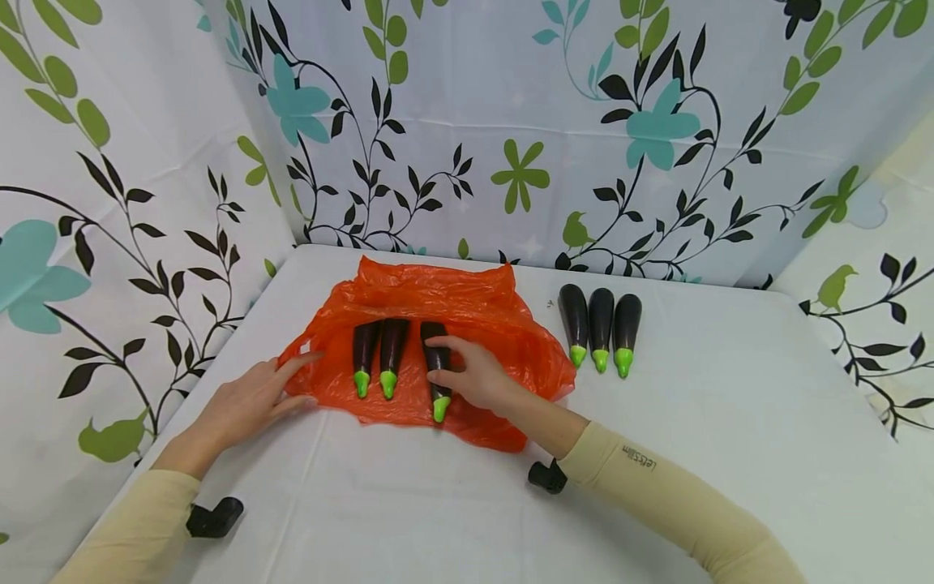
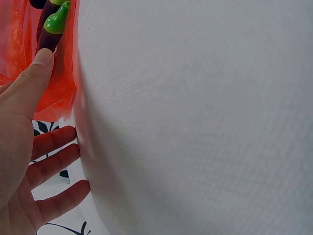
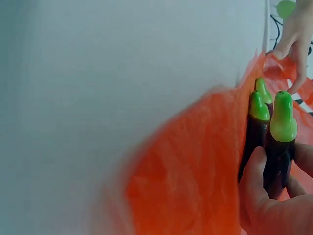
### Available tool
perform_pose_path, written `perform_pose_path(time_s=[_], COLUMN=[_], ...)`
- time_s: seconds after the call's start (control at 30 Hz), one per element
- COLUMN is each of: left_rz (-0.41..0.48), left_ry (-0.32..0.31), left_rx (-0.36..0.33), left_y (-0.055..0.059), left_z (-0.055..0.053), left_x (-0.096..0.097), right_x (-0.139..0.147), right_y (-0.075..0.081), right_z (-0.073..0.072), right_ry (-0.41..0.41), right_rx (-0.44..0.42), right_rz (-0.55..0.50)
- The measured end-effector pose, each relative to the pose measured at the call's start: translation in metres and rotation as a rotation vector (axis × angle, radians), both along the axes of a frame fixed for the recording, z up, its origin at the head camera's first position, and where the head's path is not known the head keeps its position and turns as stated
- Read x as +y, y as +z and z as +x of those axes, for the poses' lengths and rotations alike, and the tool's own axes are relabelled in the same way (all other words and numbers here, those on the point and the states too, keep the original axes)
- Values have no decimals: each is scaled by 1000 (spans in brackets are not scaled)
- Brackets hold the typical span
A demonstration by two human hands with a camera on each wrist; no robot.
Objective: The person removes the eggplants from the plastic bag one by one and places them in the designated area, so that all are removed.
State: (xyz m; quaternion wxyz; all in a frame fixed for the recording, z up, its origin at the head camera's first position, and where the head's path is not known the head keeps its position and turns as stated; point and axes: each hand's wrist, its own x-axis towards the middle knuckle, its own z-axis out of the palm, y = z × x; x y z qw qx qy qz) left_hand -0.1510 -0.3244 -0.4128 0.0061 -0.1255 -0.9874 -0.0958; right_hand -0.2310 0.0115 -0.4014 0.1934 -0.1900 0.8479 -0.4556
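Eggplant point(image 1: 437, 359) sits in right hand point(image 1: 477, 375), green end point(image 1: 441, 407) protruding.

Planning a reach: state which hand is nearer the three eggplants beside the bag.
Right. The right hand grips another eggplant over the red bag, left of those three eggplants; the left hand is farther, at the bag's left edge.

sleeves point(image 1: 671, 503) cut off, bag edge point(image 3: 139, 196) blurred

Right of frame: desk point(image 1: 737, 389) passable beside the three eggplants point(image 1: 601, 324), which lie close together. Centre: red bag point(image 1: 438, 296) obstructs. Lower right: right sleeve point(image 1: 657, 495) crosses. Lower centre: passable.
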Motion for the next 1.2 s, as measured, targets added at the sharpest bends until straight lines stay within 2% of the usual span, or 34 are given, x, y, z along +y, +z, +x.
perform_pose_path(time_s=[0.33, 0.57, 0.83, 1.0, 1.2], left_rz=[-2, -3, -2, -3, 3], left_ry=[-4, -6, -9, 1, -2], left_rx=[7, 7, 11, -4, -10], left_y=[1, 0, 2, 2, 2], left_z=[1, 1, 1, 1, 1], left_x=[0, 0, 1, 1, 1], right_x=[24, 42, 71, 94, 118], right_y=[11, 22, 44, 57, 70], right_z=[17, 30, 42, 41, 33], right_ry=[70, 83, 17, -17, -101], right_rx=[-6, -22, -84, -54, 13], right_rz=[-55, -116, -202, -237, -200])
